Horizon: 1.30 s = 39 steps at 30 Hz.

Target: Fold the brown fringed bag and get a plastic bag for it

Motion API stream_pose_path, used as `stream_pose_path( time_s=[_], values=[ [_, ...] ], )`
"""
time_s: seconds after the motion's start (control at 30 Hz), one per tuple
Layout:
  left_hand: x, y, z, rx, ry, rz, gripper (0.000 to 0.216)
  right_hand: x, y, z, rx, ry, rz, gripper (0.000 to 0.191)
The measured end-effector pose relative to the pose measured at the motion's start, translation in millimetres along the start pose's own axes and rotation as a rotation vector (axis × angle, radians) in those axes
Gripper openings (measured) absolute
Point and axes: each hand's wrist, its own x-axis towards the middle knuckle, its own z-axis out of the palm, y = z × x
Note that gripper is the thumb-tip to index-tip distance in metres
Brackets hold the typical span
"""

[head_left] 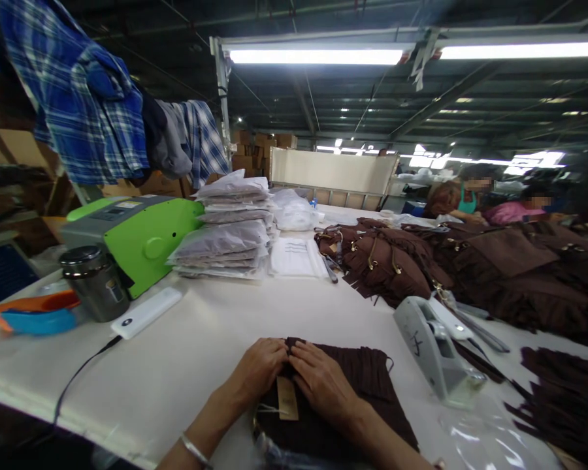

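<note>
My left hand and right hand lie spread and flat, fingertips meeting, on the folded brown garment at the desk's near edge, so I judge even pressure outward keeps the paper tag lying square.

Folded garment lies between tape dispenser (right) and power bank (left).
</note>
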Motion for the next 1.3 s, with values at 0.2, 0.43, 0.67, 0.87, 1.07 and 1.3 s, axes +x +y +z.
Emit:
stream_pose_path(
  time_s=[0.2, 0.43, 0.67, 0.87, 1.07, 1.3],
  values=[
    [0.6, 1.7, -7.7, -0.278, 0.069, -0.181, 0.025, 3.3, -0.8, -1.9, 0.092, 0.07, 0.079, 0.02],
    [15.7, -0.2, -0.5, -0.243, 0.091, -0.321, 0.036, 5.9, -5.9, -7.5, 0.074, -0.041, 0.142, 0.034],
    [16.5, 8.3, -6.7, -0.169, 0.069, -0.311, 0.018, 10.3, -10.5, -1.7, 0.157, 0.038, 0.245, 0.02],
    [13.9, 1.1, -11.6, -0.232, 0.063, -0.266, 0.017, 13.9, 3.9, -17.4, 0.75, 0.2, 0.548, 0.025],
    [12.6, 20.1, -14.2, -0.071, -0.039, -0.134, 0.021, 18.2, 7.1, -19.7, 0.844, 0.178, 0.559, 0.034],
    [-4.9, 32.0, -6.1, 0.052, -0.03, -0.006, 0.013, 14.6, -2.4, -18.4, 0.808, 0.119, 0.47, 0.027]
  ],
)
